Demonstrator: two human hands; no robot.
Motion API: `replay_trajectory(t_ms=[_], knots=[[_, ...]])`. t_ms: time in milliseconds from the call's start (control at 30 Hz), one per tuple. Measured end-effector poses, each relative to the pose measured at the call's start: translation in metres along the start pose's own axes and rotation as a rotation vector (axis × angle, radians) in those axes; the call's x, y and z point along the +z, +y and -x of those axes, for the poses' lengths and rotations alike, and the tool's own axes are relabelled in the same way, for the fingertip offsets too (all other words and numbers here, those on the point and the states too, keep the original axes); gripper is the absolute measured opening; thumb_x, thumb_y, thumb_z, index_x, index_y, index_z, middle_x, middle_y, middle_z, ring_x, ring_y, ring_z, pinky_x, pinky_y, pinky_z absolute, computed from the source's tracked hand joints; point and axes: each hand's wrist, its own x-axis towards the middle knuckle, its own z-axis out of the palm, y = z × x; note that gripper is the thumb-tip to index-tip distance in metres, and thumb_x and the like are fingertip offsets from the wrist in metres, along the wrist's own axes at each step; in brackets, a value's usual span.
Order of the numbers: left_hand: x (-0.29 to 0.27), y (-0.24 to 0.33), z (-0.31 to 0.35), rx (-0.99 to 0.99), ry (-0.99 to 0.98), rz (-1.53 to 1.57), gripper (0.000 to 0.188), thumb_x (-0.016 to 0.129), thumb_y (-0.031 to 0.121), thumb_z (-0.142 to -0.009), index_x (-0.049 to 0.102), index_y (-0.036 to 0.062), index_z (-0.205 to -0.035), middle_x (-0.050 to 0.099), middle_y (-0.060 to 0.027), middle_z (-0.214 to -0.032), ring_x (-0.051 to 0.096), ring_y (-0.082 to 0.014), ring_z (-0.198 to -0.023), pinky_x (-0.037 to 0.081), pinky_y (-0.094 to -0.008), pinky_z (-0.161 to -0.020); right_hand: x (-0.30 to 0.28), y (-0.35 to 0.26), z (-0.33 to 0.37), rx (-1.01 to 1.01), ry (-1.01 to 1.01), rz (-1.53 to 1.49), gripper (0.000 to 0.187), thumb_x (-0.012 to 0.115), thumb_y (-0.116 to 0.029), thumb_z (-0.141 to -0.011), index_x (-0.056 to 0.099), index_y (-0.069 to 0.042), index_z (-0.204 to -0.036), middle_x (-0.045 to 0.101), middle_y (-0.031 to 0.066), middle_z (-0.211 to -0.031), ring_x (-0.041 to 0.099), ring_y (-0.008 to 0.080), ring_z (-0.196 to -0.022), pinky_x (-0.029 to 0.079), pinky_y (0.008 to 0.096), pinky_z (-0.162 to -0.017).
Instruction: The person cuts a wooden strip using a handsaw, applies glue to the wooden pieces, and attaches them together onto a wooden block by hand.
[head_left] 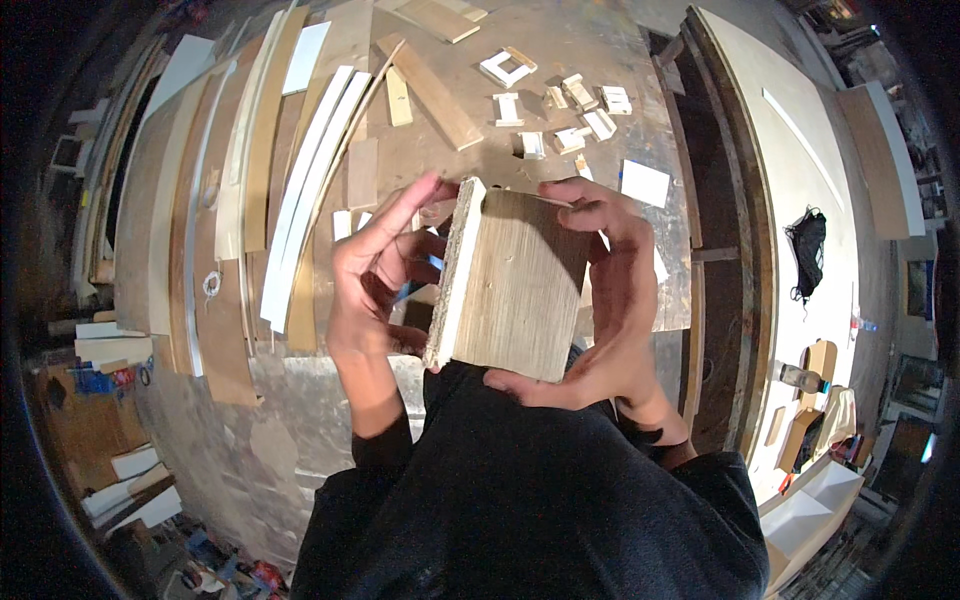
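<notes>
Close in front of my chest I hold up a small chipboard piece, with a pale wood-grain face. Along its left side runs a panel with a white strip and rough, bare chipboard edge. My left hand grips that left side, fingers bent around it. My right hand wraps the right side, thumb at the lower edge and fingertips over the top corner. The back of the piece is hidden, so I cannot tell how deep it is.
On the table beyond lie several small wooden frames and blocks, a white square and a long brown board. Long strips lie at left. The right-hand pale table holds a black cloth-like bundle and a bottle.
</notes>
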Motion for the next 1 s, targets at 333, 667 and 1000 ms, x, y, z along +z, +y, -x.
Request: replay_trajectory(t_ms=[333, 667, 1000], knots=[[0.004, 0.004, -0.009, -0.042, -0.004, 0.041, 0.125, 0.099, 0.016, -0.042, 0.042, -0.0036, -0.152, 0.057, -0.0187, -0.141, 0.067, -0.0220, -0.094, 0.059, -0.0314, -0.074, -0.004, 0.005, -0.002, 0.085, -0.032, -0.189, 0.103, 0.098, -0.029, -0.049, 0.047, -0.004, -0.135, 0.048, 0.0164, -0.136, 0.052, 0.0275, -0.128, 0.041, 0.0398, -0.105], [0.006, 0.007, -0.008, -0.089, 0.019, -0.119, 0.145, 0.099, 0.013, -0.024, 0.037, -0.0035, -0.154, 0.055, -0.0152, -0.139, 0.064, -0.0220, -0.100, 0.058, -0.0310, -0.077, -0.004, 0.005, -0.005, 0.107, -0.052, -0.161, 0.099, 0.097, -0.030, -0.047, 0.052, -0.004, -0.131, 0.052, 0.0161, -0.135, 0.055, 0.0281, -0.125, 0.044, 0.0401, -0.104], [0.006, 0.009, -0.007, 0.016, -0.075, -0.138, 0.140, 0.095, 0.010, -0.032, 0.031, -0.0049, -0.156, 0.055, -0.0162, -0.140, 0.065, -0.0229, -0.103, 0.061, -0.0324, -0.079, -0.004, 0.002, -0.009, 0.123, -0.058, -0.120, 0.095, 0.096, -0.030, -0.046, 0.055, -0.002, -0.127, 0.055, 0.0165, -0.131, 0.057, 0.0286, -0.121, 0.044, 0.0396, -0.103]])
